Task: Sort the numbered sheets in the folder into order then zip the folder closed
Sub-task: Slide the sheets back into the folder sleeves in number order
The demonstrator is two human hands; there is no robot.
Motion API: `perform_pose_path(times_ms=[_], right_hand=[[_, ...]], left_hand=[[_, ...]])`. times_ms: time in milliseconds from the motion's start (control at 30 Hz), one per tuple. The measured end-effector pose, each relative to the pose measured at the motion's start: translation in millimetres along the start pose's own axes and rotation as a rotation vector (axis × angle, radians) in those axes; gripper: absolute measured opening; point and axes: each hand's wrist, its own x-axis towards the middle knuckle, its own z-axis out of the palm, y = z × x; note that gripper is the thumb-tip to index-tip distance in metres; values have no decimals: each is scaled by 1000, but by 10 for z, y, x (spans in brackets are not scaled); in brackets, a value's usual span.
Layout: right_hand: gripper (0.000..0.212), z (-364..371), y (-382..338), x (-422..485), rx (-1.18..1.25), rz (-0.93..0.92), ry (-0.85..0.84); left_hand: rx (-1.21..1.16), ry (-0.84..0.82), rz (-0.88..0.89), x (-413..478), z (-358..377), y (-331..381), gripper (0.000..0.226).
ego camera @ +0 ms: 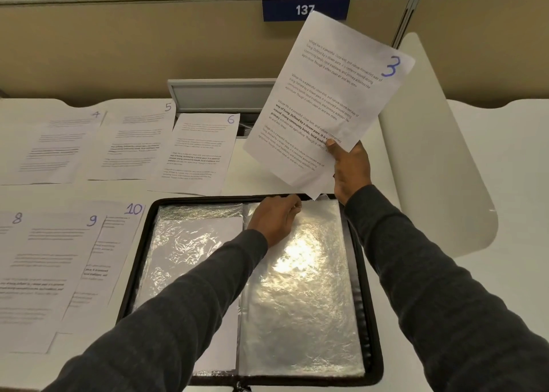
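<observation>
Gripping sheet 3 (pixel 326 100) is your right hand (pixel 350 168) — left hand (pixel 276 219) pinches the folder's (pixel 142 243) shiny sleeve (pixel 303 302); six sheets (pixel 199 151) on desk (pixel 520 183).

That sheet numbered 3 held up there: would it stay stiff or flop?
Probably light: the right hand holds sheet 3 aloft by one pinch at its lower edge. Likely floppy and easily creased; its bottom corner looks crumpled.
</observation>
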Motion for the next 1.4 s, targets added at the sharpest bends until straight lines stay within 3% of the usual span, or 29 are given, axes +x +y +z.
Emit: perform_pose_path(times_ms=[167, 833, 1067, 1200, 1400], right_hand=[[25, 18, -44, -1, -10, -15, -3], [28, 15, -123, 22, 0, -36, 2], [27, 0, -145, 11, 2, -35, 13], [26, 1, -157, 4, 8, -31, 9], [25, 7, -152, 11, 7, -33, 4]], left_hand=[[91, 67, -10, -8, -7, -20, 16], [-228, -78, -36, 77, -75, 42, 6], [-116, -95, 4, 132, -81, 19, 15], [-139, -160, -62, 120, -67, -7, 13], [-162, -225, -25, 125, -70, 79, 12]])
